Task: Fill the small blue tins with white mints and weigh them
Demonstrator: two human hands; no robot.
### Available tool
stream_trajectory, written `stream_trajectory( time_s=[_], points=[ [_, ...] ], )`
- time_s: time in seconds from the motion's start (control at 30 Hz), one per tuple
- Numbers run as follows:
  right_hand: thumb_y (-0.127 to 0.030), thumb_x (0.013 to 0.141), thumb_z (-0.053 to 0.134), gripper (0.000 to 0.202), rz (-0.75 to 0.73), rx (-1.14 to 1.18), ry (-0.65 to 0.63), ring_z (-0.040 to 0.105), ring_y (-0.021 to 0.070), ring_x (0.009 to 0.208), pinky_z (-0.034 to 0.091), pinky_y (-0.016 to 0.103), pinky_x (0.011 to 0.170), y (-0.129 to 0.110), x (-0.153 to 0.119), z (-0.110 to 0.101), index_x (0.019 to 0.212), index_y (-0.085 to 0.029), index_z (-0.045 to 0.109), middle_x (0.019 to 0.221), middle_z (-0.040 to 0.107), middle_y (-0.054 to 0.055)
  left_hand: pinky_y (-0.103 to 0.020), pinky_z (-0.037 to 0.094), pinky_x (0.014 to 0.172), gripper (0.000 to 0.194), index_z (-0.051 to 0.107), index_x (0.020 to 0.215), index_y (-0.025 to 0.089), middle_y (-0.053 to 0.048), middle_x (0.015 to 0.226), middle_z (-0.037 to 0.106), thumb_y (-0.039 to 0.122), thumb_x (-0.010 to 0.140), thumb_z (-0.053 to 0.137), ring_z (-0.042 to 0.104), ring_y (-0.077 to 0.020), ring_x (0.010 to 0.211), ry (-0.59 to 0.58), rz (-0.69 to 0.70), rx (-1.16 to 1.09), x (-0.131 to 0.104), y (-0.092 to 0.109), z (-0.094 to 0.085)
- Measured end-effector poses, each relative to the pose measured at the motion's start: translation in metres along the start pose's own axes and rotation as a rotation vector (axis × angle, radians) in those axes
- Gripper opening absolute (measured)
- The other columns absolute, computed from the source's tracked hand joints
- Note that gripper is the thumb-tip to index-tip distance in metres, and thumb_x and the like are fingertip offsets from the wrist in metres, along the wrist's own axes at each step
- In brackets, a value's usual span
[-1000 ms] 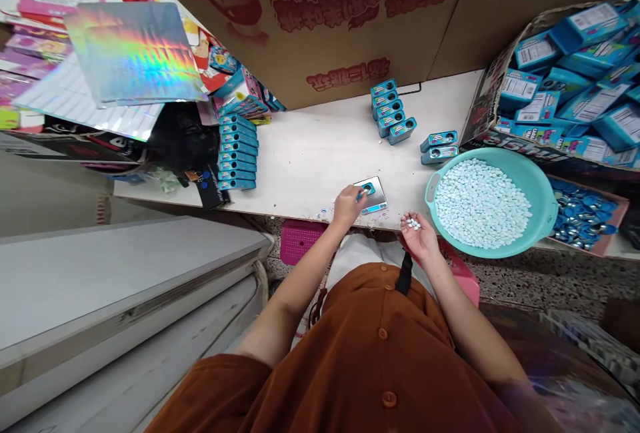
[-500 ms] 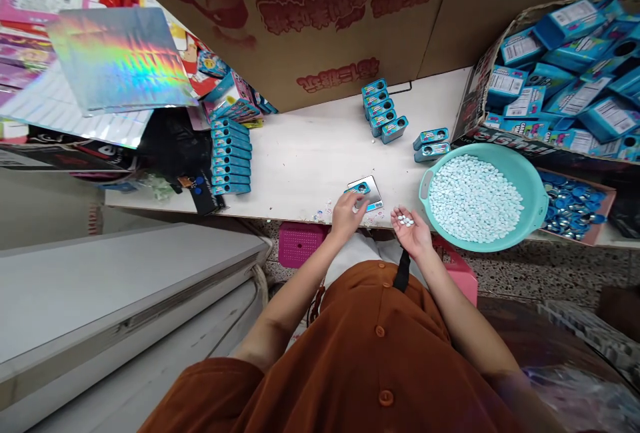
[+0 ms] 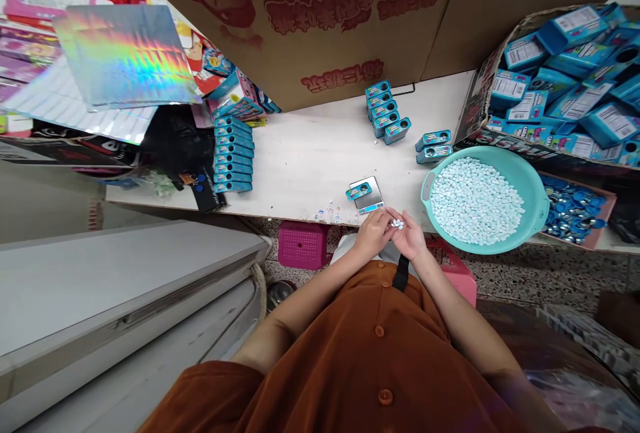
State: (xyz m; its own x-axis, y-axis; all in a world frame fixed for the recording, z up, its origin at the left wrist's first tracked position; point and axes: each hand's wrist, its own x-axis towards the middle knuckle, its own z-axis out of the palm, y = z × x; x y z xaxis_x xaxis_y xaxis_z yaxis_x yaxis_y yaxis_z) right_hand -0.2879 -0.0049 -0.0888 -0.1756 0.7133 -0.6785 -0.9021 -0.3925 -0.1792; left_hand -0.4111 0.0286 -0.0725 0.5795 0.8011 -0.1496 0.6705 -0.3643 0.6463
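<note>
My right hand (image 3: 411, 238) is palm up and cupped around a few small white candies (image 3: 397, 224). Against that little pile, the bunched fingertips of my left hand (image 3: 373, 234) pinch at the candies. Just beyond both hands, a small digital scale (image 3: 375, 198) lies at the front edge of the table, with a blue candy box (image 3: 359, 191) resting on it, its round hole facing up. To the right of my hands stands a turquoise basin (image 3: 537, 183) full of the same white candies.
Blue boxes stand in a row (image 3: 233, 158) at left, with another group (image 3: 385, 110) at the back and a pair (image 3: 434, 145) by the basin. A carton (image 3: 480, 80) of boxes and a tray (image 3: 607, 203) of blue caps are at right. A large cardboard box (image 3: 345, 33) borders the back.
My left hand has left the box on the scale and come down to the right, to the candies in my right palm. My right hand has shifted slightly left.
</note>
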Motion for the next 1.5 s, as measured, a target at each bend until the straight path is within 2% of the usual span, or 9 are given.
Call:
stream_trajectory(
  time_s=[0.2, 0.33, 0.5, 0.73, 0.83, 1.13, 1.3, 1.5],
  points=[
    [-0.035, 0.087, 0.045, 0.029, -0.001, -0.005, 0.021, 0.063, 0.0146, 0.095, 0.051, 0.028, 0.086, 0.005, -0.003, -0.002, 0.1, -0.019, 0.066, 0.103, 0.069, 0.004, -0.036, 0.048, 0.084, 0.023, 0.055, 0.102, 0.017, -0.008, 0.099, 0.059, 0.018, 0.079, 0.059, 0.056, -0.0216, 0.096, -0.077, -0.047, 0.007, -0.002, 0.008, -0.003],
    [-0.036, 0.087, 0.048, 0.028, 0.014, -0.01, 0.012, 0.063, 0.0156, 0.096, 0.05, 0.031, 0.089, 0.007, -0.004, -0.004, 0.101, -0.019, 0.065, 0.102, 0.069, 0.004, -0.035, 0.049, 0.081, 0.025, 0.054, 0.104, 0.015, -0.009, 0.097, 0.059, 0.013, 0.079, 0.055, 0.057, -0.0211, 0.093, -0.101, -0.052, -0.021, -0.004, 0.012, -0.004],
    [-0.034, 0.088, 0.046, 0.027, 0.002, -0.008, 0.018, 0.065, 0.0132, 0.089, 0.052, 0.026, 0.082, 0.008, -0.005, -0.006, 0.1, -0.02, 0.065, 0.097, 0.07, 0.002, -0.034, 0.049, 0.081, 0.027, 0.054, 0.104, 0.017, -0.008, 0.099, 0.058, 0.01, 0.079, 0.052, 0.057, -0.0202, 0.094, -0.107, -0.05, 0.001, -0.007, 0.011, 0.0],
    [-0.032, 0.089, 0.045, 0.026, 0.01, 0.024, 0.024, 0.065, 0.0104, 0.083, 0.052, 0.02, 0.075, 0.01, -0.005, -0.013, 0.098, -0.019, 0.066, 0.096, 0.07, 0.002, -0.034, 0.05, 0.083, 0.027, 0.054, 0.106, 0.018, -0.008, 0.104, 0.057, 0.011, 0.08, 0.052, 0.056, -0.0206, 0.098, -0.126, -0.028, 0.048, -0.008, 0.013, 0.001],
    [-0.033, 0.089, 0.045, 0.027, 0.009, 0.027, 0.01, 0.065, 0.0114, 0.087, 0.052, 0.023, 0.078, 0.012, -0.005, -0.015, 0.099, -0.02, 0.066, 0.097, 0.07, 0.002, -0.036, 0.051, 0.082, 0.026, 0.054, 0.105, 0.017, -0.009, 0.102, 0.058, 0.011, 0.08, 0.053, 0.057, -0.0217, 0.096, -0.141, -0.061, 0.096, -0.008, 0.014, 0.0],
    [-0.035, 0.087, 0.047, 0.026, 0.003, -0.027, -0.006, 0.063, 0.0161, 0.099, 0.051, 0.031, 0.087, 0.012, -0.006, -0.008, 0.101, -0.022, 0.065, 0.105, 0.069, 0.002, -0.037, 0.052, 0.08, 0.026, 0.056, 0.106, 0.012, -0.013, 0.101, 0.061, 0.01, 0.081, 0.049, 0.06, -0.0241, 0.094, -0.182, -0.044, 0.189, -0.008, 0.015, -0.001],
    [-0.033, 0.088, 0.046, 0.027, 0.033, -0.03, -0.015, 0.064, 0.0162, 0.095, 0.053, 0.03, 0.083, 0.012, -0.005, -0.008, 0.104, -0.022, 0.065, 0.105, 0.069, 0.003, -0.034, 0.052, 0.079, 0.027, 0.056, 0.109, 0.012, -0.011, 0.099, 0.064, 0.013, 0.082, 0.049, 0.062, -0.0215, 0.089, -0.257, -0.053, 0.264, -0.005, 0.014, 0.0],
    [-0.029, 0.092, 0.037, 0.032, 0.058, 0.039, 0.002, 0.066, 0.0148, 0.085, 0.055, 0.028, 0.074, 0.006, -0.003, -0.006, 0.107, -0.02, 0.063, 0.1, 0.07, 0.004, -0.034, 0.051, 0.08, 0.023, 0.057, 0.105, 0.013, -0.011, 0.102, 0.063, 0.018, 0.083, 0.051, 0.06, -0.0219, 0.094, -0.199, 0.025, 0.266, -0.005, 0.007, 0.001]
  ],
)
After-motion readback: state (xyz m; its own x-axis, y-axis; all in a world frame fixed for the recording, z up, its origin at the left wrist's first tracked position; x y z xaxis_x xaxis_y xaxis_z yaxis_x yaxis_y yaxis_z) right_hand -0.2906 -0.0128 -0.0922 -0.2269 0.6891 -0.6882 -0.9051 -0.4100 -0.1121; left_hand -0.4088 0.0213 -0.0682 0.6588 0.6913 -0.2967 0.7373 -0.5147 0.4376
